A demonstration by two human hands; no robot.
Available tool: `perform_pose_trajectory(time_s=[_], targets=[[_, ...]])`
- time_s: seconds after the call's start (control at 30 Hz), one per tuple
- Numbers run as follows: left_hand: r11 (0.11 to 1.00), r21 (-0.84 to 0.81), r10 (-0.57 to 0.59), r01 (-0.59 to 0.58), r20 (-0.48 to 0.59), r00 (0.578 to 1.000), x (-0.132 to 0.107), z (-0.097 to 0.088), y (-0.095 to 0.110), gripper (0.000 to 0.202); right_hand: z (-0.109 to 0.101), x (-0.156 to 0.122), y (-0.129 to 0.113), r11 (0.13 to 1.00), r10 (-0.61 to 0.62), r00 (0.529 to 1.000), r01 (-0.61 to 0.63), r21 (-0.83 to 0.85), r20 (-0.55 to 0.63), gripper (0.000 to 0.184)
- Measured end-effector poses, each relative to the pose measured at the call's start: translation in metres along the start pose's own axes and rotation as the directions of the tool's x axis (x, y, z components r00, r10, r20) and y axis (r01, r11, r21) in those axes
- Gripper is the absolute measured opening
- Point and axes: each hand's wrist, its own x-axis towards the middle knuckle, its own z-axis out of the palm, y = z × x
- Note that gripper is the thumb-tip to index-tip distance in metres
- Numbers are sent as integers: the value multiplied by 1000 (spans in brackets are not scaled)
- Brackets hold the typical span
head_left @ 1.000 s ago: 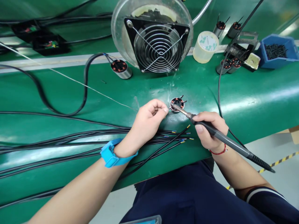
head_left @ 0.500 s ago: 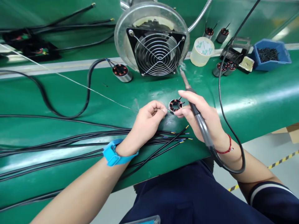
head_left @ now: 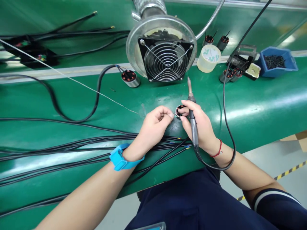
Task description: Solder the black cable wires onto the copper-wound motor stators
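Note:
My left hand (head_left: 155,123) is closed in a pinch at the thin wires (head_left: 176,115) on the left side of a small motor stator (head_left: 177,110). The stator is a ring with dark coils, partly covered by fingers. My right hand (head_left: 200,126) is wrapped around a soldering iron (head_left: 193,126), whose tip points up and away toward the fan. Thumb and fingers of that same hand also touch the stator's right side. A thin strand of solder wire (head_left: 115,101) runs in from the left and ends close to my left hand.
A round fume fan (head_left: 168,62) hangs over the back. Behind it to the right are a tape roll (head_left: 208,62), several motor stators (head_left: 226,76), an iron stand (head_left: 242,57) and a blue bin (head_left: 275,72) of small black parts. Black cables (head_left: 83,142) cover the left; a wired motor (head_left: 130,80) stands behind.
My right hand has swung the soldering iron more upright and moved its fingers onto the stator, covering more of it. My left hand keeps its pinch. The whole view has shifted slightly.

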Motion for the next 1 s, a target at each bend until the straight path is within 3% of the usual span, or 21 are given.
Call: perform_pose_trajectory(time_s=[0.1,0.27,0.5,0.67,0.87,0.93,1.0], targets=[[1000,13,20,-21,14,1000,-1,-2,1,15,3,0,-1,1000,-21,998,21,0,-59,44],[997,-10,73,-73,2,997,-4,-4,3,10,6,2,-3,994,-106,993,106,-7,-56,40],[980,41,195,-195,-4,981,-9,-4,-4,9,6,3,-3,996,-80,994,84,40,-78,40],[879,260,411,-400,11,912,-9,-2,-5,13,7,3,-2,993,-59,995,66,94,-75,43],[674,437,614,-595,117,781,-8,-3,-5,15,12,3,-2,963,28,994,0,269,-101,43],[640,477,628,-602,127,768,-7,-4,-5,17,14,3,-1,960,45,994,-16,278,-98,43],[653,497,608,-572,107,787,-7,-5,-4,16,13,3,-1,965,51,994,-24,261,-98,43]])
